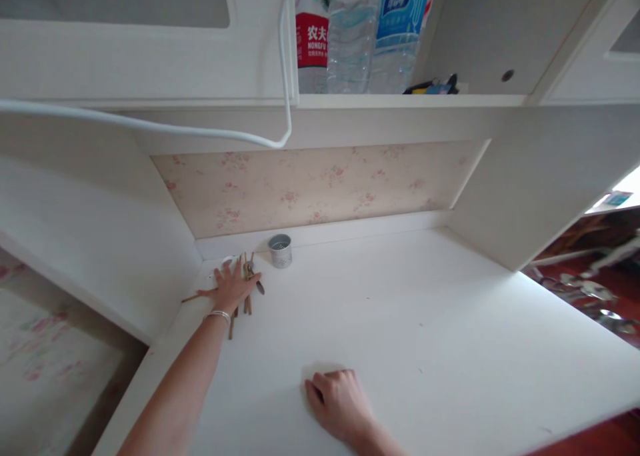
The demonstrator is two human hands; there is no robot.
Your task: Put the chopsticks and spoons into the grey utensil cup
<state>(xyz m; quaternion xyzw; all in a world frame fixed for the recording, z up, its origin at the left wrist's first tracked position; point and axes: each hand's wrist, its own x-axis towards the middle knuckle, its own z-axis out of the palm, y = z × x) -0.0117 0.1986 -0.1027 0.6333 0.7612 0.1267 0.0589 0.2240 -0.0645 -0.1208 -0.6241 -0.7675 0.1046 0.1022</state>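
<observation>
Left of centre in the frame, thin sticks (249, 306) are spread beneath and around the left hand (230, 289), most aligned up and down the frame, one angled out leftward. They are covered by this nearer hand, its fingers splayed and no firm grip shown. At lower centre, the right hand (343, 399) is loosely clenched on the tabletop (410, 309), with nothing visible in it.

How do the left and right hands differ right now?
The left hand spreads its fingers over the sticks; the right hand is curled. The left wrist wears a bracelet; the right shows none. The left is nearer the cup than the right. Both are bare.
</observation>
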